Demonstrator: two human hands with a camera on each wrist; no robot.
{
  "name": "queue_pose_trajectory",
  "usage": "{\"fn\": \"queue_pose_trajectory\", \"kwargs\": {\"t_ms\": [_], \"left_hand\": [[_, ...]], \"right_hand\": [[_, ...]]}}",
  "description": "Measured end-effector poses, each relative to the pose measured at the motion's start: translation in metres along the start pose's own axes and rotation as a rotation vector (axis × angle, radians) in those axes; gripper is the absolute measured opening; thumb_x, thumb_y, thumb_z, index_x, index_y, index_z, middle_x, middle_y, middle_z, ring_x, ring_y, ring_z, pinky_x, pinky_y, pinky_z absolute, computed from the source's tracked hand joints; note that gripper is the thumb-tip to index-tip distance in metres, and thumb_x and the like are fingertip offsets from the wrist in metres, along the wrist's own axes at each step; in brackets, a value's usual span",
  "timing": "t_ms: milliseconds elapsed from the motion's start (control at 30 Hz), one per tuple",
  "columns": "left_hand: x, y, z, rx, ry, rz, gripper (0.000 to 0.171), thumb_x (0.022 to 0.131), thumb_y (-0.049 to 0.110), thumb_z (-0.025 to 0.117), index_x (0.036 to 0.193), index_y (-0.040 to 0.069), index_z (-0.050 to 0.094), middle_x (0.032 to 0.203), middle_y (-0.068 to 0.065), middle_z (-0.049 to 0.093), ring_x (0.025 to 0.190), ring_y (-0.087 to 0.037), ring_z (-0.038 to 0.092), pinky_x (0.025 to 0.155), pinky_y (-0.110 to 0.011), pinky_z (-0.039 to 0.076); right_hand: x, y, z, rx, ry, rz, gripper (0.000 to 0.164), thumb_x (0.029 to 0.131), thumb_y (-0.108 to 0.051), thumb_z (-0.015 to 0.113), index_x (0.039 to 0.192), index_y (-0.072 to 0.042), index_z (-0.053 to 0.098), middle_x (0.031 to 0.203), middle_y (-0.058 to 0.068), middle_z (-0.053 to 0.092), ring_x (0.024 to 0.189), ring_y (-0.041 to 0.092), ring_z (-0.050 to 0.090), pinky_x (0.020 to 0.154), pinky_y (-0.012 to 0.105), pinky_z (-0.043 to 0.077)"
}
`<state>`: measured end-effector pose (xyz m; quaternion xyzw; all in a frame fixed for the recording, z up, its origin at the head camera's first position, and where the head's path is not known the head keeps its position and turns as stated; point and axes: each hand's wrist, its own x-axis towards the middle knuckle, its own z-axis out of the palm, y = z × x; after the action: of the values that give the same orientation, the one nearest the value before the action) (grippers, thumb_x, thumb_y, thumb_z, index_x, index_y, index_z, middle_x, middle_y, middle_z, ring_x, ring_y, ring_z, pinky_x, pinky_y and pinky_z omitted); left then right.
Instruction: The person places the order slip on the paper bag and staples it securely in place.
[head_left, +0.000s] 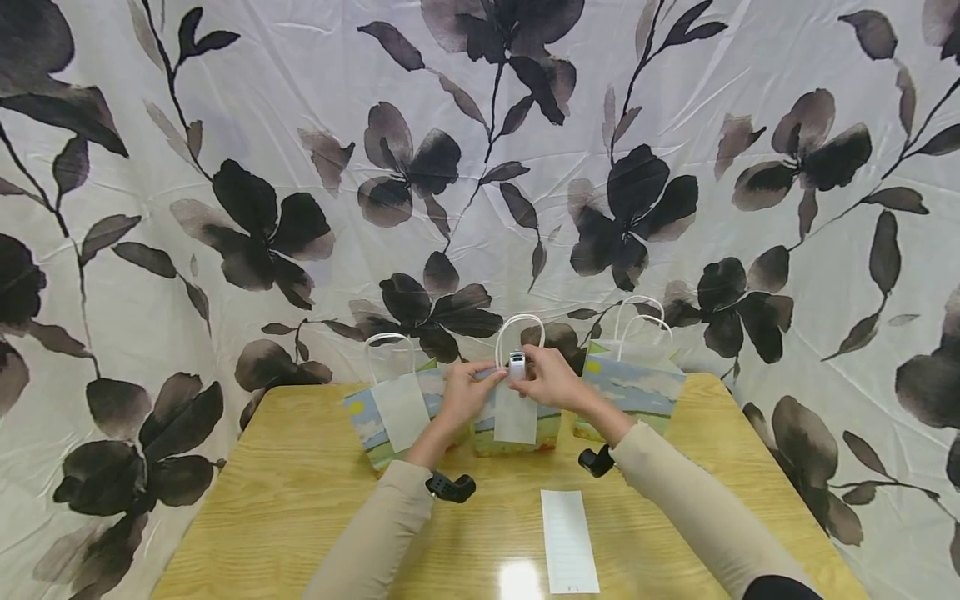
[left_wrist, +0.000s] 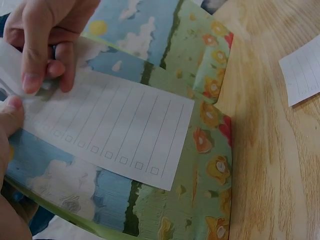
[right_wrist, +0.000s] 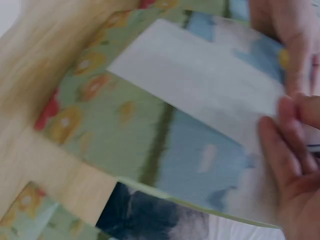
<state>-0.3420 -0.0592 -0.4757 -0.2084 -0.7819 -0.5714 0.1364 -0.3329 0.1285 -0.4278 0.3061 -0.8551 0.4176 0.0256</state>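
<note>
- Left hand (head_left: 467, 396) pinches the top of the middle bag (head_left: 549, 423)
- Right hand (head_left: 553, 381), just beside it, grips a small white device (head_left: 517, 367) at the paper slip's (head_left: 515, 419) top
- Left wrist view alone shows the slip's checkboxes (left_wrist: 95, 149) — sharply

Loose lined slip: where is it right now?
Head view: the loose lined slip lies on the wooden table at bottom, right of centre, between the beige sleeves, below the middle gift bag.

I note a creased, pale fabric backdrop (head_left: 517, 225) printed with dark flowers, spanning left, far and right. Light wood-grain table (head_left: 300, 483) before it; bright glare (head_left: 519, 579) at near centre.
</note>
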Motion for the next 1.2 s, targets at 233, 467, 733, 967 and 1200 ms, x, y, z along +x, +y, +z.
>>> {"fn": "queue_pose_trajectory", "kwargs": {"t_ms": [233,467,733,967,1200], "left_hand": [[0.000,0.000,0.001,0.010,0.010,-0.004,0.020,0.088,0.018,0.073,0.098,0.001,0.077,0.099,-0.010,0.072,0.078,-0.015,0.067,0.070,-0.032,0.054],[-0.005,-0.003,0.006,0.020,-0.017,-0.023,0.020,0.089,0.021,0.072,0.099,0.004,0.077,0.101,-0.008,0.072,0.088,-0.012,0.065,0.075,-0.032,0.053],[0.000,-0.002,0.003,0.028,0.033,0.009,0.020,0.089,0.023,0.072,0.097,0.005,0.077,0.099,-0.007,0.073,0.086,-0.017,0.068,0.071,-0.033,0.054],[-0.008,-0.005,0.000,0.027,0.003,-0.067,0.018,0.090,0.022,0.072,0.096,0.006,0.077,0.097,-0.007,0.072,0.072,-0.013,0.067,0.058,-0.029,0.053],[0.000,-0.003,-0.001,0.050,0.014,-0.008,0.021,0.090,0.023,0.072,0.098,0.005,0.077,0.099,-0.008,0.073,0.083,-0.016,0.068,0.068,-0.031,0.055]], "right_hand": [[0.003,0.015,0.006,-0.129,0.118,-0.236,0.024,0.080,0.000,0.078,0.089,-0.006,0.057,0.069,-0.002,0.063,0.052,0.003,0.055,0.047,0.021,0.046],[0.000,0.019,0.004,-0.206,0.092,-0.225,0.026,0.080,-0.002,0.079,0.083,-0.011,0.054,0.068,-0.004,0.061,0.053,0.002,0.054,0.047,0.022,0.044],[0.005,0.009,-0.004,-0.217,0.006,-0.134,0.028,0.083,-0.010,0.079,0.100,-0.008,0.056,0.077,-0.001,0.063,0.060,0.005,0.058,0.053,0.024,0.048],[-0.011,-0.007,-0.009,-0.179,0.101,-0.090,0.044,0.081,-0.022,0.082,0.114,-0.004,0.060,0.097,0.004,0.065,0.074,0.009,0.061,0.064,0.028,0.052],[-0.033,-0.035,-0.032,0.198,0.300,-0.017,0.045,0.080,-0.012,0.082,0.116,-0.002,0.055,0.088,0.013,0.061,0.065,0.032,0.061,0.053,0.036,0.053]]}}
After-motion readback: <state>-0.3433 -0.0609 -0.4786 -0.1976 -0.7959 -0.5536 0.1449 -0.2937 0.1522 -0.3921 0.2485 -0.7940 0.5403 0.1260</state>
